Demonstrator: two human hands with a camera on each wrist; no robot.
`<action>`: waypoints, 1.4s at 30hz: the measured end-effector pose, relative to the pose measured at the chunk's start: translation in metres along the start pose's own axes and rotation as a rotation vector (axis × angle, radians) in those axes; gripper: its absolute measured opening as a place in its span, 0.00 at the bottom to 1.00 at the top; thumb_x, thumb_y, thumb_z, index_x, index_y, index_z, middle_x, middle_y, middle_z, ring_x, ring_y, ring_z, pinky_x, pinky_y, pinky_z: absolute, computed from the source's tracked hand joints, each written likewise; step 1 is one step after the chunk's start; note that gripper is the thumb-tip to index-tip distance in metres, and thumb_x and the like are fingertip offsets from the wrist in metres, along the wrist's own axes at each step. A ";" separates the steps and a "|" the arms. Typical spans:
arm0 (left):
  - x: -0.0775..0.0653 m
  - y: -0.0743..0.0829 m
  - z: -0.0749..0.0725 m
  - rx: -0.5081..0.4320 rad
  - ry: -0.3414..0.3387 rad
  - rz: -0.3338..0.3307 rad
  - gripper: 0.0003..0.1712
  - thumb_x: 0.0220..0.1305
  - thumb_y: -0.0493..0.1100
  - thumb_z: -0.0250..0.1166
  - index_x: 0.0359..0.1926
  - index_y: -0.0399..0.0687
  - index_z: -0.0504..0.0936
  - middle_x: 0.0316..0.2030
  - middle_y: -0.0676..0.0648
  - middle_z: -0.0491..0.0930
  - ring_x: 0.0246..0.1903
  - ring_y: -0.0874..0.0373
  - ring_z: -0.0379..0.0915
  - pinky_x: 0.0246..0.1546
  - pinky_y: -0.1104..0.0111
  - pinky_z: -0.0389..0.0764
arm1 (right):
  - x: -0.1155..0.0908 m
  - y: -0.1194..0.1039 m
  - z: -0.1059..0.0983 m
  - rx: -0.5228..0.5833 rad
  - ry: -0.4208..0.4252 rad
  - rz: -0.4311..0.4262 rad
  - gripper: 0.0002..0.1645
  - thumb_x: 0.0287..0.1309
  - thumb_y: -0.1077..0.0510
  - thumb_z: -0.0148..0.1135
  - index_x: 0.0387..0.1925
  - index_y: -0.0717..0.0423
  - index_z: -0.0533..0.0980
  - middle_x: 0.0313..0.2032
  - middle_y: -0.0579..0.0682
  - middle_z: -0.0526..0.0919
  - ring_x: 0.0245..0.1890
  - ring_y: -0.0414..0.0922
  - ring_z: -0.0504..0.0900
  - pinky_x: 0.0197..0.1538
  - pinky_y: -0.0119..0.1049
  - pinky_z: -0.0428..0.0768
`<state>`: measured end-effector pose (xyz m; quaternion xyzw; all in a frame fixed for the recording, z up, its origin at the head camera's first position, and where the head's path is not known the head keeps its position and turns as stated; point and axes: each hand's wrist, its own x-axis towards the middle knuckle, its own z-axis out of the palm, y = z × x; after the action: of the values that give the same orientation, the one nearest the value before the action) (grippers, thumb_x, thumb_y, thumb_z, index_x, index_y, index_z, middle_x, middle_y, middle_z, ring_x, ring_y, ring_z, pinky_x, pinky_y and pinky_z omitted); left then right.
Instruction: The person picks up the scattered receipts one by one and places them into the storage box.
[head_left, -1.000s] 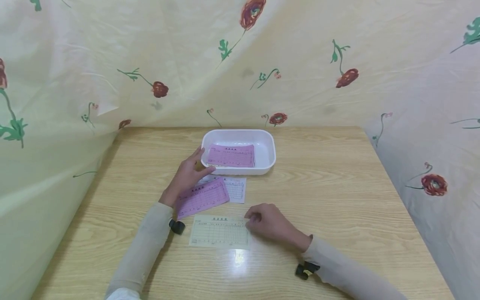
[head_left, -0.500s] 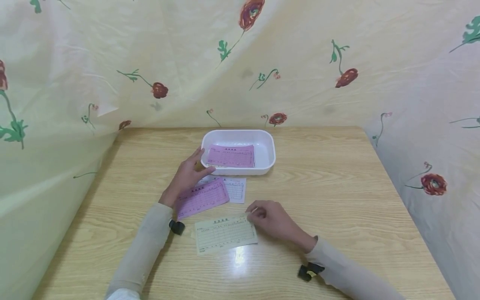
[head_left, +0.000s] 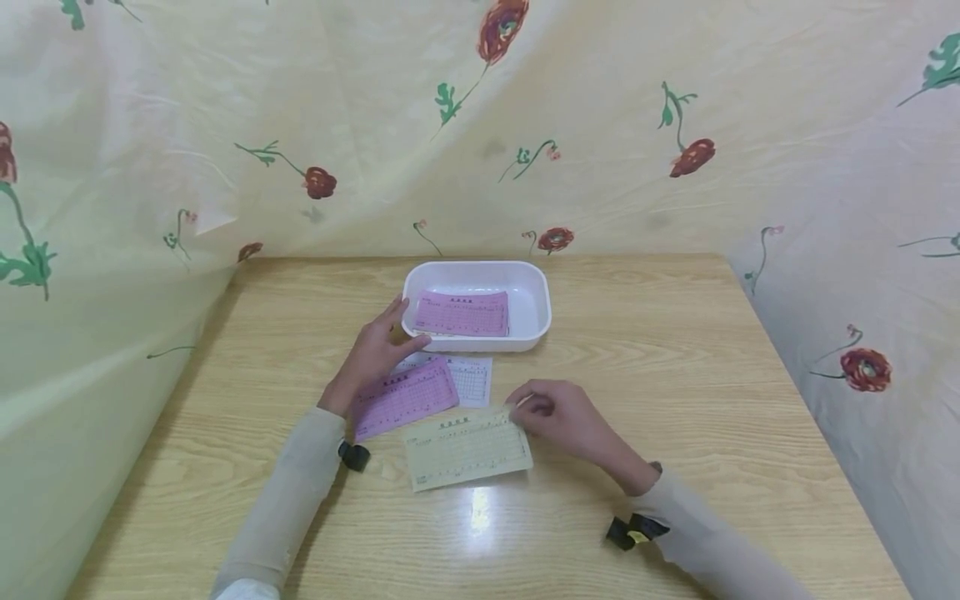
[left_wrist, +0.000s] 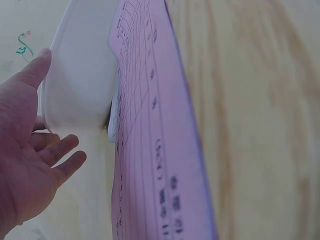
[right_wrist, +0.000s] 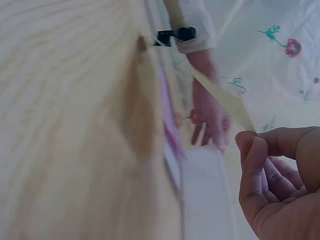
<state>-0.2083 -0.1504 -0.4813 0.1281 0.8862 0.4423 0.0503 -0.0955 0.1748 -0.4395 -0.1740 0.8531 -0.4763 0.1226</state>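
Note:
My right hand [head_left: 562,417] pinches a pale yellow form slip [head_left: 468,450] by its upper right corner, between thumb and fingertip. In the right wrist view the yellow slip [right_wrist: 227,102] stands off the tabletop, slanting away from the fingers. My left hand [head_left: 372,348] touches the front left corner of a white plastic tray [head_left: 534,312], thumb and fingers spread along its rim. A pink form slip [head_left: 461,315] lies in the tray. Beside my left wrist, another pink slip [head_left: 408,400] partly covers a white one [head_left: 474,385] in front of the tray.
A wooden table [head_left: 660,350] carries everything. Floral cloth [head_left: 360,100] hangs along the back and both sides. Black bands with small devices sit on the left wrist [head_left: 354,455] and right wrist [head_left: 633,531].
My right hand has lifted the yellow slip's corner and carried it up and to the right, nearer the tray. The left hand and the tray have stayed put.

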 end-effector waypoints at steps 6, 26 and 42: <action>0.001 -0.002 0.001 -0.011 0.005 0.002 0.55 0.64 0.68 0.66 0.80 0.47 0.55 0.81 0.42 0.45 0.80 0.48 0.41 0.79 0.50 0.49 | -0.001 -0.014 -0.015 0.063 0.026 0.017 0.10 0.64 0.64 0.68 0.46 0.61 0.83 0.35 0.52 0.90 0.32 0.42 0.88 0.34 0.36 0.89; 0.001 0.000 0.001 -0.008 0.009 -0.004 0.48 0.68 0.55 0.69 0.79 0.46 0.56 0.81 0.41 0.47 0.78 0.41 0.48 0.76 0.47 0.59 | 0.029 -0.043 -0.075 0.099 0.233 -0.037 0.11 0.65 0.64 0.68 0.47 0.63 0.82 0.37 0.58 0.89 0.29 0.45 0.86 0.33 0.36 0.88; 0.001 -0.004 0.000 0.000 -0.009 -0.008 0.57 0.63 0.69 0.67 0.81 0.47 0.52 0.81 0.42 0.44 0.80 0.45 0.41 0.79 0.49 0.51 | 0.091 -0.036 -0.104 0.155 0.363 0.021 0.16 0.68 0.60 0.66 0.53 0.64 0.80 0.40 0.55 0.89 0.32 0.41 0.86 0.37 0.30 0.88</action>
<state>-0.2105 -0.1526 -0.4845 0.1266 0.8865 0.4415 0.0562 -0.2111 0.1998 -0.3593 -0.0666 0.8237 -0.5629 -0.0152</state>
